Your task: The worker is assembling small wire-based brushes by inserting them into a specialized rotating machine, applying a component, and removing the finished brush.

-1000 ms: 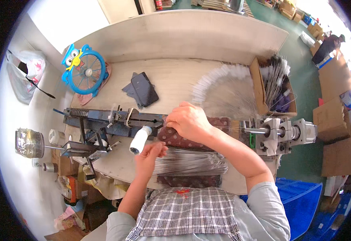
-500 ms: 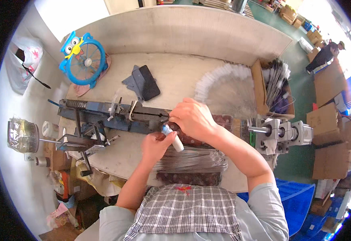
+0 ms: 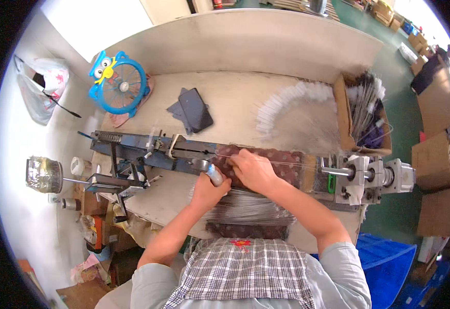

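Observation:
My left hand (image 3: pixel 209 191) is wrapped round a tool with a pale handle and blue band (image 3: pixel 215 175). A rounded grey metal part (image 3: pixel 200 165) shows at the tool's far end, beside the bench jig. My right hand (image 3: pixel 251 169) is closed, its fingertips pinching a thin metal wire (image 3: pixel 227 156) just right of the jig's end. The long dark metal jig (image 3: pixel 181 153) lies across the bench, with a pale band round it. Below both hands, a thick bundle of thin metal wires (image 3: pixel 250 208) rests on a dark dotted cloth (image 3: pixel 281 156).
At right stands a motor-driven shaft unit (image 3: pixel 358 172). Behind it, a cardboard box (image 3: pixel 344 110) holds white-tipped wires; more white-tipped wires (image 3: pixel 281 100) fan out on the bench. A dark phone (image 3: pixel 199 110), a blue toy-shaped fan (image 3: pixel 119 85) and a cranked metal frame (image 3: pixel 117 180) are farther left.
My right hand has drawn away from the jig's end, rightward and nearer to me. My left hand has turned the tool, bringing its metal part into sight. The whole view has shifted slightly.

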`<control>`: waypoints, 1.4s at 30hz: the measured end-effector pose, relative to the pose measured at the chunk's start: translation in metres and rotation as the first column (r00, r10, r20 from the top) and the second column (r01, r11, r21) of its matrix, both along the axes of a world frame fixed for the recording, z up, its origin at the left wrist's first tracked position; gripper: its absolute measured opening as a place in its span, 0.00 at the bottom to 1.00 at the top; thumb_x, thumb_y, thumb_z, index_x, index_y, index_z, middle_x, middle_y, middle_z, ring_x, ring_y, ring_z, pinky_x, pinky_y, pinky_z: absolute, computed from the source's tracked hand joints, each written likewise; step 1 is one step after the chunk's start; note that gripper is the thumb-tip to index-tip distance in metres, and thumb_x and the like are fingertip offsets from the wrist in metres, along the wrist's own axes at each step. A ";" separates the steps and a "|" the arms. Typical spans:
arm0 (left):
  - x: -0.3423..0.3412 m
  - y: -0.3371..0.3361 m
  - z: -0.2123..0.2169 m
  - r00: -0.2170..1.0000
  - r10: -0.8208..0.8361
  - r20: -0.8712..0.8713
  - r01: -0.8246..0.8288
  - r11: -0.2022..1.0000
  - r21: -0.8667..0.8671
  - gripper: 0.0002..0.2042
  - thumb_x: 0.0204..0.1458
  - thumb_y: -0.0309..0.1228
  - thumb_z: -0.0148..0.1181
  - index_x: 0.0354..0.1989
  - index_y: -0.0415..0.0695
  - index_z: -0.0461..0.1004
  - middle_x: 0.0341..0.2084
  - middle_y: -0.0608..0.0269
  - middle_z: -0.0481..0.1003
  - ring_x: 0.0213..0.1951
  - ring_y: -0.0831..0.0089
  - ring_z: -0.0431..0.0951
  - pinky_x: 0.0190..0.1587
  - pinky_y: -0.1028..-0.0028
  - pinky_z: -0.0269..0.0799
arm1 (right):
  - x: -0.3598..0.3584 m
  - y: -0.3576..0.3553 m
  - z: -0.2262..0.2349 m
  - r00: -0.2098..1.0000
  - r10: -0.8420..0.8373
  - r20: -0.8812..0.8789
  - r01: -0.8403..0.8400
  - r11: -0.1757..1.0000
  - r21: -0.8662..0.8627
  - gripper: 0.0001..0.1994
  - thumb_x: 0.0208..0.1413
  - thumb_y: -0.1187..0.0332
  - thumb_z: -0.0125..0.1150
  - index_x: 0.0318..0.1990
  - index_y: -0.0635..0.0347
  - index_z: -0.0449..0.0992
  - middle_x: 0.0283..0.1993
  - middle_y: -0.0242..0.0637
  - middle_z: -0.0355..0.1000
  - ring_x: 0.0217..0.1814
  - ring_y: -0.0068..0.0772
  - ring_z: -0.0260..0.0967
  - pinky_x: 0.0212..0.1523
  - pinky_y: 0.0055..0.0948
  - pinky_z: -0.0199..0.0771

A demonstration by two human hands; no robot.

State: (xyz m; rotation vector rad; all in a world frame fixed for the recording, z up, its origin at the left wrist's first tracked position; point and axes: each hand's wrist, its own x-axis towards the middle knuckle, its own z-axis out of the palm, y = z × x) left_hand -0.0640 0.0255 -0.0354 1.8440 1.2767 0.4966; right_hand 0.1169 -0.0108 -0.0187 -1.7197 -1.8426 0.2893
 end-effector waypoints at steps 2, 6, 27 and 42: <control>-0.015 0.000 0.009 0.993 0.008 0.119 -0.001 0.998 -0.059 0.15 0.46 0.38 0.65 0.36 0.41 0.70 0.29 0.64 0.74 0.31 0.75 0.74 0.33 0.73 0.70 | -0.005 -0.011 0.010 0.990 0.141 -0.027 -0.141 0.990 0.003 0.05 0.48 0.68 0.58 0.30 0.59 0.71 0.31 0.38 0.67 0.35 0.44 0.70 0.34 0.38 0.73; -0.081 0.010 -0.002 0.611 0.615 0.498 -0.323 0.769 -0.552 0.15 0.50 0.43 0.63 0.34 0.45 0.71 0.25 0.68 0.72 0.27 0.79 0.73 0.32 0.72 0.72 | 0.005 -0.023 0.022 0.980 0.201 -0.004 -0.201 0.979 -0.016 0.05 0.49 0.68 0.58 0.28 0.58 0.72 0.32 0.38 0.67 0.35 0.43 0.70 0.34 0.37 0.73; -0.066 -0.017 0.003 0.417 0.619 0.666 -0.415 0.781 -0.466 0.08 0.52 0.29 0.53 0.22 0.41 0.72 0.18 0.66 0.70 0.23 0.79 0.68 0.28 0.78 0.64 | 0.028 -0.029 0.090 0.996 0.044 -0.078 -0.040 0.998 0.057 0.09 0.46 0.74 0.62 0.37 0.59 0.76 0.31 0.39 0.71 0.34 0.45 0.70 0.33 0.35 0.71; 0.090 -0.036 0.014 0.621 0.115 0.776 0.212 0.928 -0.307 0.08 0.58 0.29 0.52 0.35 0.38 0.75 0.27 0.67 0.74 0.24 0.84 0.69 0.26 0.83 0.64 | 0.076 -0.053 0.079 0.904 -0.135 -0.405 0.073 0.984 -0.163 0.09 0.47 0.72 0.63 0.37 0.64 0.78 0.28 0.34 0.73 0.26 0.20 0.66 0.29 0.21 0.67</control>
